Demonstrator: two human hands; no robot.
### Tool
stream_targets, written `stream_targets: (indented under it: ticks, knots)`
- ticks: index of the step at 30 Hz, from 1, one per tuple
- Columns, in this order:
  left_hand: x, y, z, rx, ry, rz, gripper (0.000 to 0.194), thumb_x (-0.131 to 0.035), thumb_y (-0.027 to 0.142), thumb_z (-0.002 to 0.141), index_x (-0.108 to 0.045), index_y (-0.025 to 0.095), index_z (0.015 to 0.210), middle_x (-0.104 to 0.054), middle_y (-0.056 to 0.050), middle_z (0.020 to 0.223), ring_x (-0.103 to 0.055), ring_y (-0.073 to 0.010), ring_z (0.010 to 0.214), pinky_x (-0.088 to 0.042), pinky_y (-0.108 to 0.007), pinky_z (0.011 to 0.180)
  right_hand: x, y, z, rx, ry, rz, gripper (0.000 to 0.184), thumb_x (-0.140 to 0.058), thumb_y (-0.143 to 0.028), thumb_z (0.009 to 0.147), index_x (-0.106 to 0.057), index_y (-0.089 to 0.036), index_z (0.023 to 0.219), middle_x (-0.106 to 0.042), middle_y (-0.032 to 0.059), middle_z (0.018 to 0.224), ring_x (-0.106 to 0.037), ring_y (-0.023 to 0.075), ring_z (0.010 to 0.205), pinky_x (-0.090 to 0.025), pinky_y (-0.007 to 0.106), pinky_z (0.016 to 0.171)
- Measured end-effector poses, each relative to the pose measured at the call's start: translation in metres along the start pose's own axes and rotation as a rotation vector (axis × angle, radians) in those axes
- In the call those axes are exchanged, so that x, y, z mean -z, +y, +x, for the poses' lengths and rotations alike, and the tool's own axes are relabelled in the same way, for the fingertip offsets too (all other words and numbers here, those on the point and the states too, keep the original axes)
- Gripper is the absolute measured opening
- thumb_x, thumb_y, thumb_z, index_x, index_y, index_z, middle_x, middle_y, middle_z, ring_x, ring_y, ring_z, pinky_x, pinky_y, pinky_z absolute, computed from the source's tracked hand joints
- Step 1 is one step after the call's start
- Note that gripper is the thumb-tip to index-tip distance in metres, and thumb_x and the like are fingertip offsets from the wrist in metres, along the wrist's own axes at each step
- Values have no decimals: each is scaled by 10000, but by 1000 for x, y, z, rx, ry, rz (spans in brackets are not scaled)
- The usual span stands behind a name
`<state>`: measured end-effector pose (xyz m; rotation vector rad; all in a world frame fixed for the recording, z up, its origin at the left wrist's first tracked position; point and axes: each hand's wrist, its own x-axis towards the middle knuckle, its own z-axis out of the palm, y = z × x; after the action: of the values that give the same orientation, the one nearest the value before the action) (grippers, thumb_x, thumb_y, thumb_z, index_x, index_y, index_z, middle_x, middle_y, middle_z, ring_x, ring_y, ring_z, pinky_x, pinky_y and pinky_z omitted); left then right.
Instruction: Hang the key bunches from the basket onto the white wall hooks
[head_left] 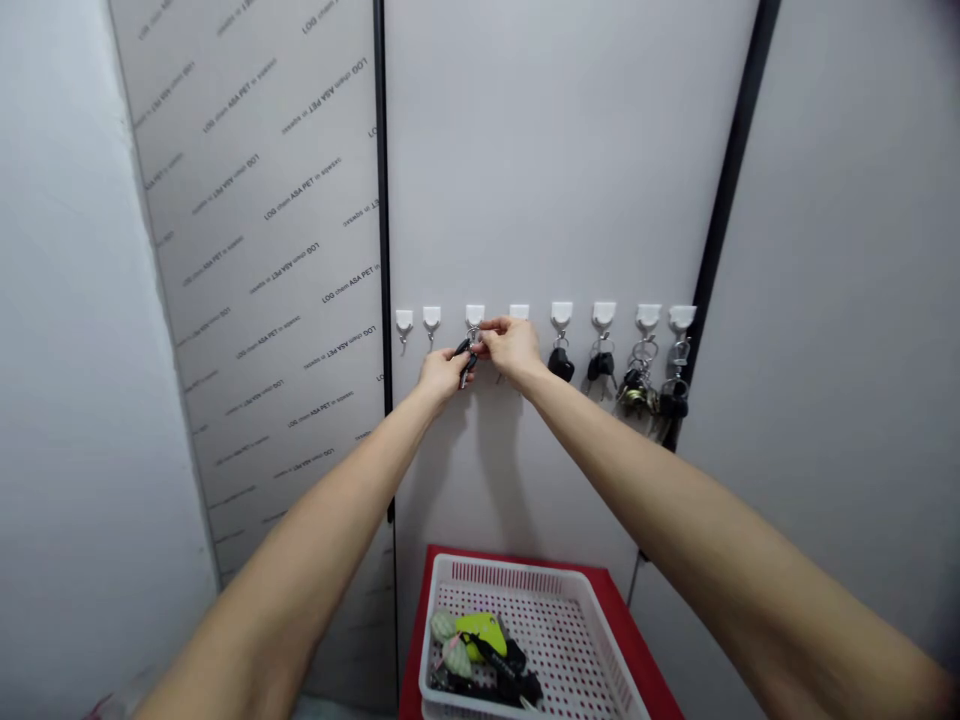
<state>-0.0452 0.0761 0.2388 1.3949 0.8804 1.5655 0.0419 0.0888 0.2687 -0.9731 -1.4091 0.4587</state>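
Left hand [442, 372] grips keys [468, 371], right hand [513, 347] pinches their ring [472, 334]; I see open panel [555, 150] above the hooks [562, 314].

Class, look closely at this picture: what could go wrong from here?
The ring at the third hook from the left may not be seated; it is too small to tell. If the left grip let go, its keys could drop.

The right forearm appears close to a hanging black key and might knock it.

The bunches on the two rightmost hooks look crowded and could tangle.
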Motion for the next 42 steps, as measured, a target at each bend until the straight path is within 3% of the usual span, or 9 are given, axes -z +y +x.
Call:
stream_targets:
  ticks: [6, 10, 14, 16, 21, 23, 28, 32, 42]
  knots:
    - [0, -8, 1, 73, -31, 56, 89, -497, 175, 643, -496, 96, 602, -448, 33, 396, -431, -47, 347, -326, -158, 377, -5, 6, -1, 16, 5, -238, 180, -399, -46, 629, -532, -114, 730, -517, -4, 505, -521, 74, 454, -434, 198, 478]
    - [7, -22, -10, 139, -55, 77, 75, -478, 159, 656, -488, 87, 635, -488, 11, 463, -482, -58, 423, -365, -172, 452, 1, 7, -11, 113, -11, -299, 231, -383, -40, 622, -535, -90, 790, -541, 15, 593, -530, 87, 540, -429, 253, 587]
    - [18, -59, -37, 160, -37, 169, 167, -453, 155, 664, -480, 86, 814, -526, -6, 590, -508, -61, 505, -389, -203, 540, 15, 27, -43, 323, 28, -382, 249, -402, -89, 621, -527, -105, 836, -541, 31, 753, -508, 105, 686, -372, 300, 715]
    - [23, -85, -60, 170, -102, 258, 220, -453, 148, 651, -482, 91, 861, -544, -19, 634, -514, -72, 540, -398, -222, 570, 24, 48, -74, 354, -40, -427, 253, -395, -104, 629, -528, -121, 843, -537, 33, 778, -496, 96, 669, -370, 276, 701]
    - [31, -147, -127, 98, -389, 506, 220, -453, 172, 639, -530, 122, 838, -583, -58, 795, -520, -118, 717, -393, -251, 685, 48, 116, -168, 169, -579, -563, 225, -399, -102, 610, -573, -122, 751, -567, 46, 685, -486, 107, 615, -371, 224, 606]
    - [32, -162, -149, 58, -462, 611, 225, -438, 195, 650, -533, 141, 847, -583, -53, 826, -514, -125, 750, -386, -252, 706, 58, 137, -197, 42, -714, -550, 217, -386, -117, 615, -578, -131, 715, -579, 37, 664, -488, 102, 594, -367, 209, 580]
    - [32, -177, -175, -40, -557, 919, 222, -433, 210, 657, -533, 170, 851, -566, -42, 859, -481, -149, 814, -357, -271, 741, 78, 164, -230, -205, -816, -511, 198, -414, -163, 593, -579, -139, 699, -572, 8, 602, -469, 82, 527, -343, 173, 500]
    - [30, -179, -180, -119, -605, 1063, 202, -433, 274, 670, -535, 192, 825, -562, -33, 847, -458, -163, 822, -340, -288, 739, 81, 174, -232, -222, -943, -583, 210, -492, -179, 527, -589, -155, 712, -560, -4, 602, -454, 87, 536, -320, 169, 481]
    - [31, -183, -183, -156, -602, 1102, 181, -404, 276, 693, -533, 194, 790, -552, -23, 821, -447, -149, 809, -331, -267, 727, 76, 176, -231, -283, -971, -605, 193, -438, -97, 532, -586, -148, 644, -551, -18, 513, -442, 65, 459, -311, 155, 462]
